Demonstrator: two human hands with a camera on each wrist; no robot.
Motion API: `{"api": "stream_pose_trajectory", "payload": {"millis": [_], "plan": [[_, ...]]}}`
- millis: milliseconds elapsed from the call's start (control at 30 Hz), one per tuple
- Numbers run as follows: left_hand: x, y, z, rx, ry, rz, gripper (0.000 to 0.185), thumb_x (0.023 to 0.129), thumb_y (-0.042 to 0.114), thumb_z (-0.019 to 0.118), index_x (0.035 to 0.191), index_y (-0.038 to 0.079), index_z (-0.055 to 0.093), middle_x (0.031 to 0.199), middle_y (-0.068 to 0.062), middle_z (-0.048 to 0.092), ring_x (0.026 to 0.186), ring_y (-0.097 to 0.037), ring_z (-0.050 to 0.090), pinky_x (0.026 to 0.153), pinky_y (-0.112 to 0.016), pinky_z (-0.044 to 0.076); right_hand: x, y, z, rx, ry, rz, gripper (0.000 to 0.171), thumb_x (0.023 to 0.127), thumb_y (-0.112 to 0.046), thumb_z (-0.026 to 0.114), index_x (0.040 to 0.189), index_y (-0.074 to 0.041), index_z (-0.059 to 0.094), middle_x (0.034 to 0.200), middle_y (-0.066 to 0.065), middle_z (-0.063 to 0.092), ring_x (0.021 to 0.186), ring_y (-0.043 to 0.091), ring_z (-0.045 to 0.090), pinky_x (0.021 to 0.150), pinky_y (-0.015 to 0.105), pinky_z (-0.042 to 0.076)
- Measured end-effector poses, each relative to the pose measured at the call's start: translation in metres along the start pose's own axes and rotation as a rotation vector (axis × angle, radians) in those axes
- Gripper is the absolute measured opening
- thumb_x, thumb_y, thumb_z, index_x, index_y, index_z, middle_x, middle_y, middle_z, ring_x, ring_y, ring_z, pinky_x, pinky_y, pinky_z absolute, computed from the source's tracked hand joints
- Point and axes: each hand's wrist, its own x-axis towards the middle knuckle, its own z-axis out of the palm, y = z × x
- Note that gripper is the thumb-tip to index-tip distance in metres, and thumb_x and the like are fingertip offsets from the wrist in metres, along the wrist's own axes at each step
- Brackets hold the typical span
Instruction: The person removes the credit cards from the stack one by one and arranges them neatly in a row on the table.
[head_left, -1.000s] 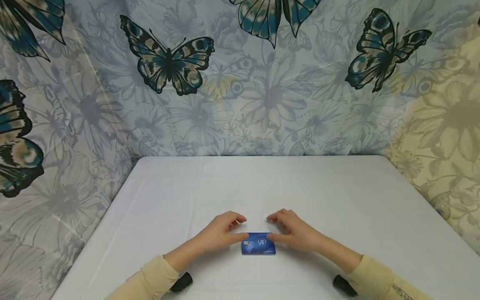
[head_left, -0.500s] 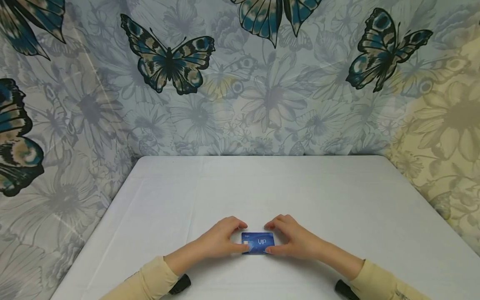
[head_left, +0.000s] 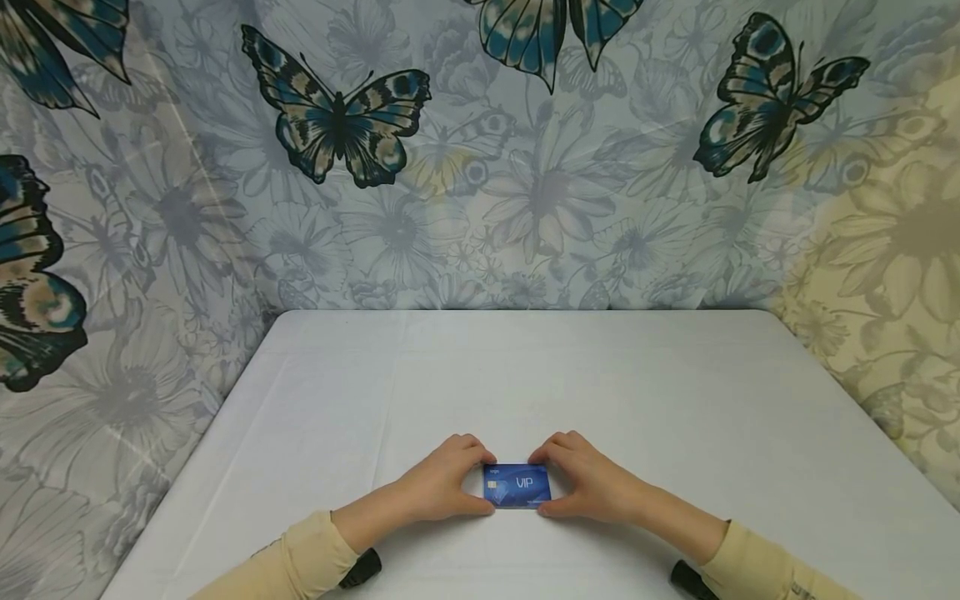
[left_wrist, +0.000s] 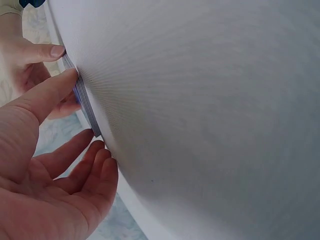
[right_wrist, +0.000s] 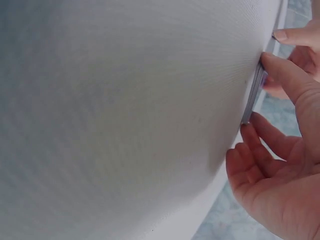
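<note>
A small stack of blue plastic cards [head_left: 519,492], the top one printed "VIP" with a gold chip, lies flat near the front of the white table. My left hand [head_left: 442,482] pinches its left end, thumb at the near edge and index finger at the far edge. At the right end my right hand [head_left: 596,483] grips it the same way. In the left wrist view the layered side of the stack [left_wrist: 89,111] shows several thin cards squared together, with the other fingers curled beside it. The right wrist view shows the stack's edge [right_wrist: 253,95] between thumb and forefinger.
The white-covered table [head_left: 517,375] spreads out behind and to both sides of the hands. A butterfly-and-flower patterned cloth [head_left: 540,208] rises behind its far edge. Black wrist devices [head_left: 362,568] sit by the yellow sleeves.
Both thumbs slid from the top of the card down to its near edge. The index fingers came nearer to the far edge, and the hands now grip the stack front to back.
</note>
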Motion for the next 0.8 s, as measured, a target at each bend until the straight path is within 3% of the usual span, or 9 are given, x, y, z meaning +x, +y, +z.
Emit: {"api": "stream_pose_trajectory", "payload": {"millis": [800], "plan": [[-0.0043,0.002,-0.0089,0.007,0.051,0.046,0.05,0.075,0.033,0.083,0.116,0.009,0.065,0.11,0.002,0.061,0.105,-0.013,0.052,0.095,-0.031,0.045,0.0024,-0.0069,-0.0049,-0.062,0.05,-0.064,0.046,0.08,-0.039,0.079,0.116,-0.017,0.063,0.114,-0.01,0.058,0.105,0.01,0.046,0.091,0.038,0.048]]}}
